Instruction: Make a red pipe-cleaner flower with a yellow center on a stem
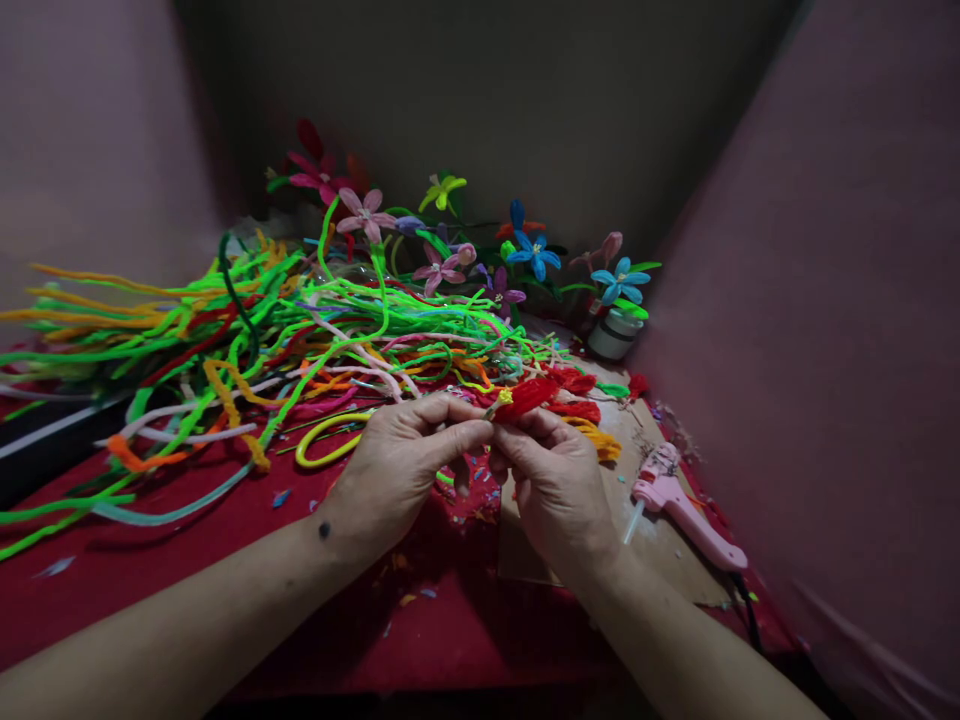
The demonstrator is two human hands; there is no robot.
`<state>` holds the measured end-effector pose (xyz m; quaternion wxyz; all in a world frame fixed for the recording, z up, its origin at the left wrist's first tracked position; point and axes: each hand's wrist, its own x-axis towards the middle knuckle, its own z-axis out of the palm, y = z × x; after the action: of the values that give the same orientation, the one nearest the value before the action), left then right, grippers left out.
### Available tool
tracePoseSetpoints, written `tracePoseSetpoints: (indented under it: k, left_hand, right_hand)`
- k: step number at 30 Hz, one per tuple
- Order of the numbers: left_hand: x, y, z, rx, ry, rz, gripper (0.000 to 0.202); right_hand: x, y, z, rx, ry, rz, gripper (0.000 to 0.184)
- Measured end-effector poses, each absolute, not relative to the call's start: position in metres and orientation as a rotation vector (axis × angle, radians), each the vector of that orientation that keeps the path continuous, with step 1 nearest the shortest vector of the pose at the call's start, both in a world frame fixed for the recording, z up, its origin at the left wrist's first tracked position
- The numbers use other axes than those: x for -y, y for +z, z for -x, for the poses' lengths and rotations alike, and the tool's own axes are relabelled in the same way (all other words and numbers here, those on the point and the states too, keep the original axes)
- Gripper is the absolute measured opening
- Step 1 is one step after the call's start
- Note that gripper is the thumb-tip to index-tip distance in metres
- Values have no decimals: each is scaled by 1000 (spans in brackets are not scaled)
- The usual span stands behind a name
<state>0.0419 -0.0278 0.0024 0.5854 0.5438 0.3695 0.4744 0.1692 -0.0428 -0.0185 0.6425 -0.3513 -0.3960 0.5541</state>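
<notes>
My left hand pinches a thin stem with a yellow stamen tip between thumb and forefinger. Right beside it, my right hand has its fingers closed on a red pipe-cleaner petal. The fingertips of both hands meet over the front of the table, and the red petal lies against or just behind the yellow tip; whether they touch is unclear. More red petals and orange petals lie behind my right hand. A yellow pipe-cleaner loop rests near my left wrist.
A large heap of pipe cleaners, mostly green, spreads across the back and left. Finished flowers stand behind it, near a grey jar. At right, a pink glue gun lies on cardboard. Scraps dot the red cloth.
</notes>
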Motion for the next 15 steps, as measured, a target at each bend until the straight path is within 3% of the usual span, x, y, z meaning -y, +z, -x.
tracePoseSetpoints:
  k: [15]
  left_hand:
    - [23, -8, -43, -742, 1069, -1041, 6]
  right_hand:
    - [44, -23, -168, 916, 1224, 767, 4]
